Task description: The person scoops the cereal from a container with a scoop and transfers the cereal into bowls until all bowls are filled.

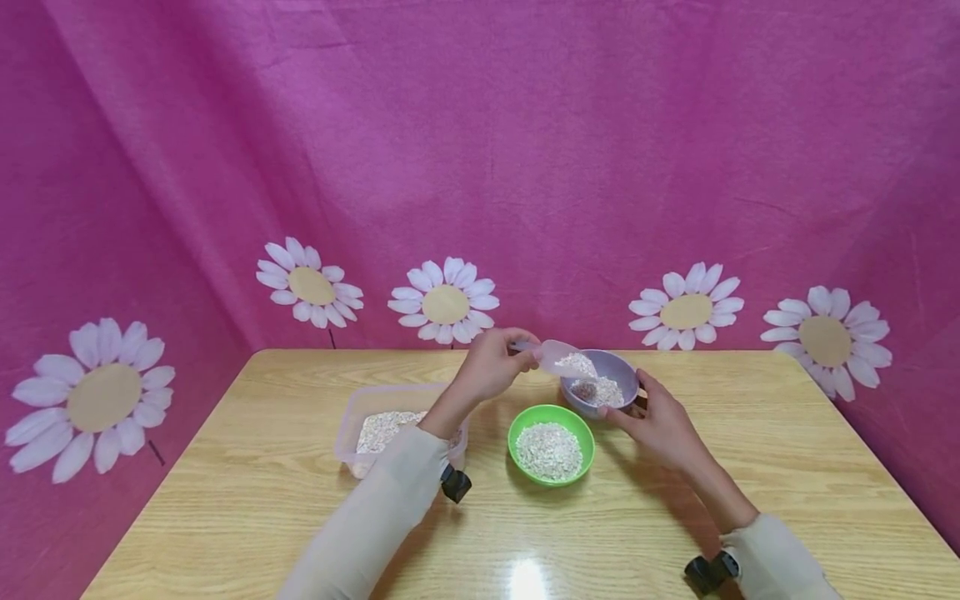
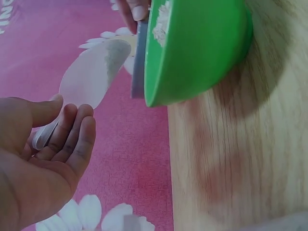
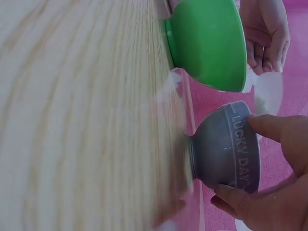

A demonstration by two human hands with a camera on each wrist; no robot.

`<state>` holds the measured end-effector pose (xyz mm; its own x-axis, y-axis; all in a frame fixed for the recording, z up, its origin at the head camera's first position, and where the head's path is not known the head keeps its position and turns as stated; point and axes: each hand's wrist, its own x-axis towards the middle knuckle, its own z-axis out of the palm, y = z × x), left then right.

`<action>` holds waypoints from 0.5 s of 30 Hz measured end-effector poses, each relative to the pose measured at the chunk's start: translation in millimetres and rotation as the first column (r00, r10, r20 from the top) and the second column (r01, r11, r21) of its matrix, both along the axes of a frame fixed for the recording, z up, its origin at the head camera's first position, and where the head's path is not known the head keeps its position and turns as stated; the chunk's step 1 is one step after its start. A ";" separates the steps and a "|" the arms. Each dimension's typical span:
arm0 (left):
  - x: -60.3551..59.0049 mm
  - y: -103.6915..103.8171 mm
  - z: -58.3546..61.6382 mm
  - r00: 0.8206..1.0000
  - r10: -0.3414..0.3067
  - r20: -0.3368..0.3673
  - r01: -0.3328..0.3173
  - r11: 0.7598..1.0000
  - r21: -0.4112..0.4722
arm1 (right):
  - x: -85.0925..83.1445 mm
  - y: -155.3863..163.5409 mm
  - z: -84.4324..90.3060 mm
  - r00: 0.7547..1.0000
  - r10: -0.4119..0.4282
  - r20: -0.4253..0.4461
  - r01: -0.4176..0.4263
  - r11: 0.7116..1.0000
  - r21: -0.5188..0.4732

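My left hand (image 1: 492, 364) pinches the handle of a pale translucent scoop (image 1: 556, 354). Oat flakes lie toward the scoop's tip, which is over the purple-grey bowl (image 1: 627, 370). That bowl has oat flakes and a small brownish patch inside; raised letters on its side show in the right wrist view. My right hand (image 1: 660, 421) grips the bowl by its right side, thumb and fingers against the wall. Nearer to me stands a green bowl (image 1: 551, 481) with oat flakes (image 1: 550, 451) in it. In the left wrist view, the green bowl partly hides the purple-grey one.
A translucent pinkish tub (image 1: 351, 423) with more flakes stands on the left, partly covered by my left forearm. The wooden table (image 1: 600, 542) ends at a pink cloth (image 1: 525, 167) with printed daisies. Each wrist carries a small black camera (image 1: 455, 483).
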<state>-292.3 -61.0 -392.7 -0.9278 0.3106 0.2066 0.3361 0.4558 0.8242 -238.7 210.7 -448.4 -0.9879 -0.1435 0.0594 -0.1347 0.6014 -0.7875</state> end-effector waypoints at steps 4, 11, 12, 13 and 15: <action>-3.9 5.4 2.3 0.998 -0.036 -0.056 0.030 0.994 -0.108 | 0.3 -0.1 -1.1 1.000 -0.011 0.025 0.011 1.000 -0.015; -9.3 10.1 18.7 0.986 -0.111 -0.123 0.073 0.959 -0.275 | -0.3 0.0 -1.0 1.000 -0.016 0.010 0.016 0.999 -0.031; -10.0 10.6 22.2 0.984 -0.118 -0.135 0.074 0.953 -0.294 | -0.1 -0.3 -0.8 1.000 -0.016 0.011 0.016 0.999 -0.038; -10.5 11.2 25.7 0.981 -0.125 -0.149 0.072 0.947 -0.314 | 0.0 -0.6 -0.6 1.000 -0.015 0.014 0.015 0.999 -0.044; -11.1 12.2 33.1 0.977 -0.134 -0.167 0.071 0.938 -0.340 | 0.0 -1.2 -0.5 1.000 -0.014 0.020 0.015 0.998 -0.053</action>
